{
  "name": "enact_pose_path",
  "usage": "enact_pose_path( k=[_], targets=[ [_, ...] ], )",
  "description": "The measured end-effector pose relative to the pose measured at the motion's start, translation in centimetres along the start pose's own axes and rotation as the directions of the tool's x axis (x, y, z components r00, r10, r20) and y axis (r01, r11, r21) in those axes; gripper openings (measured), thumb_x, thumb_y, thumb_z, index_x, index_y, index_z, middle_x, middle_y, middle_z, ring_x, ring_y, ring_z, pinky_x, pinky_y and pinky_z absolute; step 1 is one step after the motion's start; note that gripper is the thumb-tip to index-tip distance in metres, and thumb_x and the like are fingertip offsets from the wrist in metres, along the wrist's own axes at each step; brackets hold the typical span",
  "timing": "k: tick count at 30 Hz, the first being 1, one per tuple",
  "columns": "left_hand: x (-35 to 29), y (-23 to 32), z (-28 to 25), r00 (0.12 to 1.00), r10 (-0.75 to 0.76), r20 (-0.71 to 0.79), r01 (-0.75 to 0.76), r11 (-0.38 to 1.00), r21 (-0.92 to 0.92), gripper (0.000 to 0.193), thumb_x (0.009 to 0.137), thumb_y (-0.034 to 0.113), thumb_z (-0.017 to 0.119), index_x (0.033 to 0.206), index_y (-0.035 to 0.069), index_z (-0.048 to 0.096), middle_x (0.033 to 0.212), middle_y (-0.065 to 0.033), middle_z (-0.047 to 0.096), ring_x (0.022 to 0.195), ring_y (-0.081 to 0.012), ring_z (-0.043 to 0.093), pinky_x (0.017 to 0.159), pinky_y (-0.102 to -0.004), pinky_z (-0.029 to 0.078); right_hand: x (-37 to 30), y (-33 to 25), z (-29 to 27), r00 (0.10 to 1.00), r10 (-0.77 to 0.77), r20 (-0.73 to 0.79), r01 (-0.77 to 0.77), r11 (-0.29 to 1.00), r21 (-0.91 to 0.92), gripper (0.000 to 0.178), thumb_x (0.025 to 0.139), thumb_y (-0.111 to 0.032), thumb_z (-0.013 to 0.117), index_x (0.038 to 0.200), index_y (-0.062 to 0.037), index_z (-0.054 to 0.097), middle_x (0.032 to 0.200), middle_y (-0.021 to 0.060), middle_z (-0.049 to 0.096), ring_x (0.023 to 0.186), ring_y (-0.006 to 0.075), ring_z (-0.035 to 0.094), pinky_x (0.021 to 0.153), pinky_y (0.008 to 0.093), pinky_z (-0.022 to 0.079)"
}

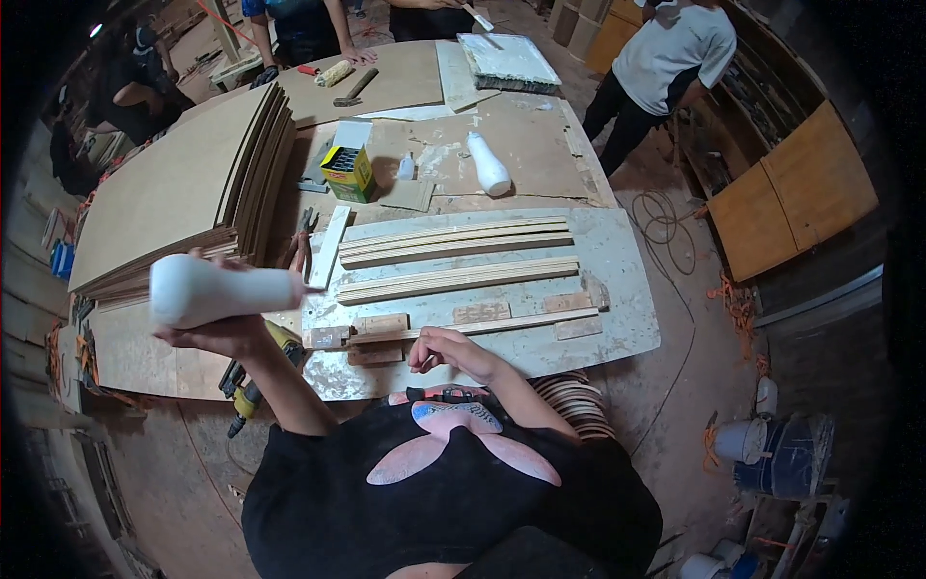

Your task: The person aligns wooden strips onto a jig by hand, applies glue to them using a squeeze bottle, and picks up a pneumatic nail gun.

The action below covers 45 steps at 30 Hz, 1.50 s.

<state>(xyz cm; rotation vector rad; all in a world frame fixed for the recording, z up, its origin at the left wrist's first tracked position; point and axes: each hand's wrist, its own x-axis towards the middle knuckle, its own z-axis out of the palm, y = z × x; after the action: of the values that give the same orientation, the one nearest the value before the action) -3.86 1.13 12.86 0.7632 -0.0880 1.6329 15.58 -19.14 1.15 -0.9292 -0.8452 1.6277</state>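
Note:
My left hand is wrapped round a white plastic squeeze bottle, lifted over the table's left side. The bottle lies nearly level, its narrow end pointing right. My right hand hovers near the table's front edge with loosely curled fingers and nothing visible in them. Just beyond it, a thin wooden strip rests among small wood blocks. Farther back lie two bundles of plywood strips, a near bundle and a far bundle, side by side on the whitish board.
Stacked brown panels stand at the left. A yellow nail gun is by the front edge. Pliers, a yellow-green box, another white bottle and a hammer lie beyond. A person stands at right.

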Motion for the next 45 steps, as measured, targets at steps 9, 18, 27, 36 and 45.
enact_pose_path(
  k=[9, 18, 27, 36, 45],
  targets=[
    [3.4, 4.3, 2.5, 0.667, 0.601, 0.442, -0.330, 0.769, -0.547, 0.063, 0.053, 0.035, 0.074, 0.103, 0.008, 0.046, 0.083, -0.0037, 0.048, 0.080, -0.0183, 0.048, 0.069, -0.0305, 0.035, -3.4, 0.7, -1.7, 0.947, -0.249, -0.204, 0.287, 0.940, 0.185, 0.027, 0.088, -0.025, 0.034, 0.078, -0.0035, 0.046, 0.085, 0.0109, 0.053, 0.079, 0.0176, 0.053, 0.072, 0.0299, 0.043],
    [-2.8, -11.1, 0.1, 0.898, -0.418, 0.140, 0.439, 0.819, -0.370, 0.073, 0.063, 0.065, 0.044, 0.097, 0.001, 0.045, 0.083, -0.0114, 0.048, 0.070, -0.0244, 0.046, 0.071, -0.0372, 0.038, -5.5, 0.9, -2.6, 0.830, -0.340, -0.443, 0.441, 0.886, 0.145, 0.026, 0.086, -0.029, 0.037, 0.080, -0.0042, 0.045, 0.084, 0.0121, 0.051, 0.079, 0.0212, 0.052, 0.075, 0.0365, 0.042],
    [0.6, -6.5, 3.1, 0.971, -0.237, -0.034, 0.163, 0.758, -0.632, 0.041, 0.063, 0.031, 0.050, 0.086, -0.003, 0.052, 0.078, -0.0138, 0.053, 0.080, -0.0271, 0.051, 0.078, -0.0415, 0.039, -14.5, 8.1, -8.3, 0.398, -0.092, -0.913, 0.578, 0.798, 0.172, 0.027, 0.084, -0.033, 0.043, 0.083, -0.0060, 0.048, 0.091, 0.0109, 0.053, 0.085, 0.0248, 0.053, 0.075, 0.0413, 0.045],
    [0.3, -7.7, 2.1, 0.985, -0.101, 0.143, 0.152, 0.897, -0.415, 0.061, 0.059, 0.052, 0.053, 0.085, -0.004, 0.048, 0.076, -0.0119, 0.048, 0.072, -0.0253, 0.046, 0.075, -0.0391, 0.034, -18.8, 7.7, -11.1, 0.022, -0.068, -0.997, 0.629, 0.777, -0.039, 0.026, 0.083, -0.032, 0.044, 0.088, -0.0061, 0.047, 0.101, 0.0104, 0.050, 0.100, 0.0284, 0.050, 0.076, 0.0383, 0.042],
    [0.1, -5.5, 0.0, 0.881, -0.459, -0.113, 0.162, 0.520, -0.839, 0.027, 0.063, 0.036, 0.051, 0.072, 0.010, 0.050, 0.069, -0.0041, 0.053, 0.068, -0.0196, 0.050, 0.073, -0.0366, 0.039, -23.5, 8.4, -17.8, -0.663, -0.407, -0.629, -0.392, 0.904, -0.171, 0.036, 0.076, -0.021, 0.058, 0.103, 0.0000, 0.046, 0.101, 0.0190, 0.043, 0.091, 0.0305, 0.045, 0.077, 0.0387, 0.039]
  ],
)
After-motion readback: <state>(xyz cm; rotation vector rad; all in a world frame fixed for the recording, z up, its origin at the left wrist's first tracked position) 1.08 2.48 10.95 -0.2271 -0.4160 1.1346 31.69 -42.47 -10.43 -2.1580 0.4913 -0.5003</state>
